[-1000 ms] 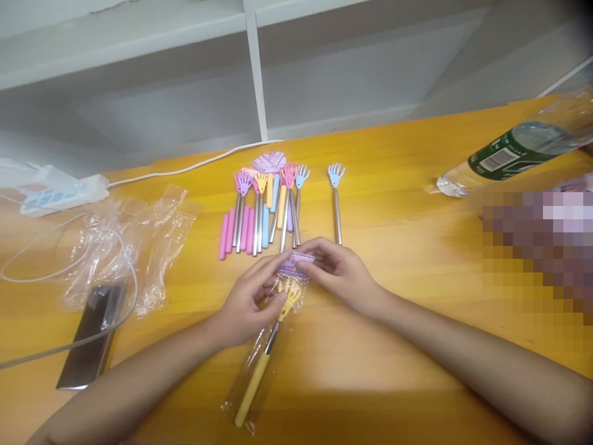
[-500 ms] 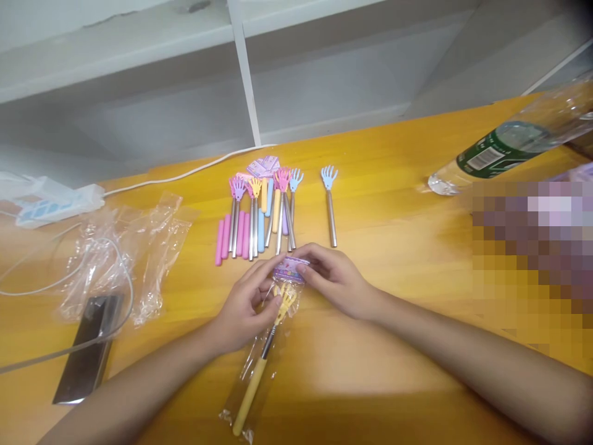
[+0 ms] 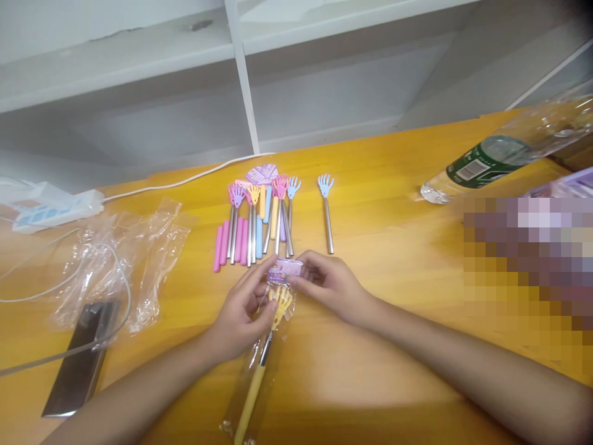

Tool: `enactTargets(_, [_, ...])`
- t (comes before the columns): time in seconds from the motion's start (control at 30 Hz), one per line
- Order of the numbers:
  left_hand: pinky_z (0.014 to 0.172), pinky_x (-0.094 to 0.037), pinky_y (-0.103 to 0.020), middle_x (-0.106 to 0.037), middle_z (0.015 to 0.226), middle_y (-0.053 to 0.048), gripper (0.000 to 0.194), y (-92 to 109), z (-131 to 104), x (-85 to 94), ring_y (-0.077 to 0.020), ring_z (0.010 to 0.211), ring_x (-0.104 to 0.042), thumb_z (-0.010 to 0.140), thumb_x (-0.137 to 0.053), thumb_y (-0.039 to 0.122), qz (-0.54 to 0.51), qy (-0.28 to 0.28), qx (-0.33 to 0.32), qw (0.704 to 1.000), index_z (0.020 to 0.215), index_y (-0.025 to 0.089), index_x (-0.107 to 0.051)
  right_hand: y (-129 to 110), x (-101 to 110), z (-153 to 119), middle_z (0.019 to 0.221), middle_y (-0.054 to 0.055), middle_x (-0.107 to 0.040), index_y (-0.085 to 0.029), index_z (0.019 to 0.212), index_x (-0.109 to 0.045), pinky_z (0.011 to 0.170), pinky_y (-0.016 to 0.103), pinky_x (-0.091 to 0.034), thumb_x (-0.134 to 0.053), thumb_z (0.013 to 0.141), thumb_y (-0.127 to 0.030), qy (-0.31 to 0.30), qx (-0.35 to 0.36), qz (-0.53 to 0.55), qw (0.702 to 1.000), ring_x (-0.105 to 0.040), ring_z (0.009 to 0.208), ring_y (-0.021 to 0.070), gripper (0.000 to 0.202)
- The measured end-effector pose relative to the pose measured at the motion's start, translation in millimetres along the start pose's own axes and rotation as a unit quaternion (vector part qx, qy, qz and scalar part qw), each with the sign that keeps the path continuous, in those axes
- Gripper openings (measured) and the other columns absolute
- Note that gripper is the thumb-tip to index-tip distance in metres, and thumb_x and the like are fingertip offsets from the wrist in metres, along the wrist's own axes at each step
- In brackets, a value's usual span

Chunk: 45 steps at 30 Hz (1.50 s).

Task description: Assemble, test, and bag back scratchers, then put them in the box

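Note:
A yellow back scratcher (image 3: pixel 280 306) with a hand-shaped head and a yellow handle lies slantwise inside a clear plastic bag (image 3: pixel 264 352). Above its head sits a purple printed card (image 3: pixel 286 269) at the bag's upper end. My left hand (image 3: pixel 248 309) is closed on the bag's left side, thumb against the scratcher's head and index finger by the card. With thumb and fingers, my right hand (image 3: pixel 331 284) pinches the card's right end. Beyond the hands lie several loose metal back scratchers (image 3: pixel 280 216) with coloured heads, and pink handle sleeves (image 3: pixel 241 241) among them.
Clear plastic bags (image 3: pixel 111 266) and a dark phone-like slab (image 3: pixel 81 358) lie at left, near a white power strip (image 3: pixel 55 207) and cables. One blue-headed scratcher (image 3: pixel 327 213) lies apart. A bottle (image 3: pixel 486 161) stands at right. White shelving (image 3: pixel 324 93) borders the back.
The view has shifted slightly. My right fingers have changed their hold slightly, and more of the card's face shows. My left hand keeps its hold on the bag.

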<state>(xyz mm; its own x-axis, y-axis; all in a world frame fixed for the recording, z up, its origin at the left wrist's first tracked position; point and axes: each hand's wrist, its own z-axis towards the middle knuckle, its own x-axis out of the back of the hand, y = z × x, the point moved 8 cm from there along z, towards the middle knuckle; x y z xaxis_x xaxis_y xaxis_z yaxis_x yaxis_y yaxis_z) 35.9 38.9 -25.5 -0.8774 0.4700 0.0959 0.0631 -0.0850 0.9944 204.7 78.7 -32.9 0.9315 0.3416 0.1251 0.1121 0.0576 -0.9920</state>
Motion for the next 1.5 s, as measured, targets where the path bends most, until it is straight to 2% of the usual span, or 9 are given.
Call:
enactTargets(0.17, [0.103, -0.06, -0.041, -0.059, 0.149, -0.016, 0.072, -8, -1, 0.1, -0.0203, 0.106, -0.068, 0.107, -0.061, 0.025, -0.04, 0.001, 0.047, 0.998, 0.173, 0.033, -0.03, 0, 0, -1, 0.067, -0.001, -0.064, -0.018, 0.092, -0.066, 0.062, 0.023, -0.049, -0.057, 0.109, -0.053, -0.006, -0.009, 0.022, 1.0, -0.061, 0.06, 0.0113, 0.04])
enactTargets(0.27, [0.098, -0.062, -0.037, -0.055, 0.153, -0.016, 0.07, -5, 0, 0.9, -0.0206, 0.108, -0.068, 0.107, -0.061, 0.025, -0.019, -0.003, 0.037, 0.999, 0.172, 0.032, -0.033, -5, 2, -1, 0.067, 0.0, -0.064, -0.018, 0.083, -0.063, 0.062, 0.023, -0.049, -0.049, 0.112, -0.054, -0.003, 0.007, 0.016, 1.0, -0.061, 0.06, 0.0107, 0.048])
enactTargets(0.4, [0.093, -0.064, -0.032, -0.046, 0.163, -0.013, 0.06, 1, 1, 3.4, -0.0218, 0.116, -0.067, 0.108, -0.058, 0.025, 0.041, -0.006, 0.012, 0.999, 0.166, 0.036, -0.047, -6, 2, -1, 0.066, 0.0, -0.065, -0.018, 0.084, -0.064, 0.063, 0.023, -0.048, -0.05, 0.112, -0.051, 0.0, 0.015, -0.012, 1.0, -0.061, 0.06, 0.0114, 0.045])
enactTargets(0.77, [0.097, -0.062, -0.039, -0.056, 0.144, -0.013, 0.061, 0, 1, -3.6, -0.0222, 0.109, -0.064, 0.106, -0.058, 0.023, 0.084, -0.065, 0.008, 0.994, 0.165, 0.038, -0.048, -2, 0, -2, 0.069, -0.001, -0.057, -0.017, 0.082, -0.062, 0.059, 0.024, -0.037, -0.058, 0.107, -0.049, -0.011, 0.019, -0.033, 0.999, -0.048, 0.063, 0.0108, 0.04])
enactTargets(1.0, [0.102, -0.059, -0.04, -0.054, 0.145, -0.014, 0.073, -10, -1, 0.4, -0.0192, 0.107, -0.063, 0.104, -0.067, 0.028, 0.002, -0.016, 0.044, 0.999, 0.171, 0.035, -0.037, -10, -1, -1, 0.078, 0.001, -0.063, -0.017, 0.094, -0.066, 0.065, 0.024, -0.043, -0.05, 0.11, -0.041, -0.033, 0.045, -0.031, 0.998, -0.055, 0.068, 0.0116, 0.033])
enactTargets(1.17, [0.09, -0.06, -0.036, -0.063, 0.133, -0.015, 0.063, -15, 3, 2.8, -0.0198, 0.103, -0.067, 0.103, -0.071, 0.036, -0.064, -0.015, 0.078, 0.995, 0.161, 0.025, -0.048, -1, 7, 2, 0.07, 0.0, -0.063, -0.017, 0.102, -0.069, 0.055, 0.023, -0.044, -0.06, 0.106, -0.049, 0.016, 0.001, 0.019, 1.0, -0.055, 0.058, 0.0114, 0.034])
enactTargets(1.37, [0.065, -0.048, -0.025, -0.07, 0.087, -0.003, 0.037, -15, -3, -3.1, -0.0129, 0.07, -0.059, 0.102, -0.07, 0.045, 0.085, -0.093, 0.11, 0.986, 0.126, 0.016, -0.069, -15, 70, 5, 0.067, -0.004, -0.059, -0.021, 0.11, -0.069, 0.049, 0.022, -0.043, -0.077, 0.095, -0.057, 0.224, -0.003, 0.164, 0.961, -0.052, 0.05, 0.0093, 0.04])
enactTargets(1.43, [0.063, -0.047, -0.024, -0.073, 0.085, -0.003, 0.039, -13, -4, -5.3, -0.0129, 0.066, -0.059, 0.104, -0.067, 0.048, 0.079, -0.105, 0.118, 0.984, 0.124, 0.015, -0.068, -20, 63, 1, 0.081, -0.002, -0.065, -0.024, 0.114, -0.069, 0.053, 0.023, -0.048, -0.081, 0.091, -0.058, 0.204, -0.004, 0.202, 0.958, -0.059, 0.06, 0.0111, 0.043])
enactTargets(1.5, [0.067, -0.05, -0.026, -0.077, 0.09, -0.005, 0.041, -10, -5, -8.9, -0.0152, 0.071, -0.064, 0.106, -0.064, 0.051, 0.059, -0.121, 0.118, 0.984, 0.128, 0.016, -0.065, -20, 33, -9, 0.093, 0.002, -0.07, -0.024, 0.111, -0.07, 0.064, 0.027, -0.055, -0.083, 0.089, -0.06, 0.124, -0.021, 0.187, 0.974, -0.065, 0.074, 0.0146, 0.045])
